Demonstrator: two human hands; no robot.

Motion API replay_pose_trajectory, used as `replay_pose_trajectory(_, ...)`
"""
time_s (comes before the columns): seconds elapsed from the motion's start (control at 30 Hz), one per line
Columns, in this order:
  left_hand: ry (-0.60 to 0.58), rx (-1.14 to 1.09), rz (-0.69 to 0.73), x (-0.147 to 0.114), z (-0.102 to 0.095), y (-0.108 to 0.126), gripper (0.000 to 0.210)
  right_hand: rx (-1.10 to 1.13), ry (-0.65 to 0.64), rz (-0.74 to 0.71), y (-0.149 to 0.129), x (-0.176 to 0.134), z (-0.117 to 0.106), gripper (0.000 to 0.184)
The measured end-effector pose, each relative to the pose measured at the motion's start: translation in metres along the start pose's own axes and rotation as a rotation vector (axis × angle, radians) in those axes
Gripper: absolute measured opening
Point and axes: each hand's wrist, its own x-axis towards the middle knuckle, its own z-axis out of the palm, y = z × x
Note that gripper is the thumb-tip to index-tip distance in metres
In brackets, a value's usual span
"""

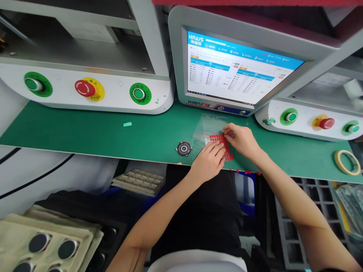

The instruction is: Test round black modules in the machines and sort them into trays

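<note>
A sheet of small red stickers [229, 155] lies on the green bench top, partly over a clear plastic bag [208, 124]. My left hand [208, 160] rests flat across the sheet's left part, fingers stretched out, and covers some of it. At the sheet's upper right edge, my right hand [241, 139] has thumb and forefinger pinched together; whatever sits between the fingertips is too small to make out. Left of my left hand lies a round watch body [184, 149] without a strap, its dark sensor side up.
A monitor [232, 71] stands behind the bench between panels with a red stop button [85, 88] and green start buttons [138, 93]. Tape [347, 162] lies far right. Below the front edge are trays with round watch parts [39, 241] and a grey compartment tray [295, 230].
</note>
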Motion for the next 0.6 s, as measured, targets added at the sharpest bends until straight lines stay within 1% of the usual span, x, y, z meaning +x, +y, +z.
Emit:
replay_pose_trajectory(0.1,-0.025,-0.011,-0.009,0.0,0.0,0.0,0.03,0.036,-0.008,0.004,0.002,0.002,-0.001,0.029)
replay_pose_trajectory(0.2,-0.025,-0.006,-0.011,0.0,0.0,0.0,0.03,0.056,-0.008,0.008,0.002,0.002,-0.003,0.031)
replay_pose_trajectory(0.37,-0.019,-0.011,-0.016,-0.001,0.0,0.0,0.03,0.071,-0.012,0.012,0.003,0.005,-0.005,0.023)
replay_pose_trajectory(0.47,-0.029,-0.034,-0.033,-0.001,0.001,0.0,0.03,0.083,-0.008,0.012,0.007,0.008,-0.007,0.026)
replay_pose_trajectory(0.53,-0.031,-0.047,-0.039,0.0,0.002,-0.001,0.03,0.075,0.01,0.014,0.008,0.008,-0.009,0.026)
replay_pose_trajectory(0.6,0.003,-0.081,-0.035,0.0,0.001,-0.001,0.029,0.121,0.075,0.024,0.002,0.003,-0.012,0.023)
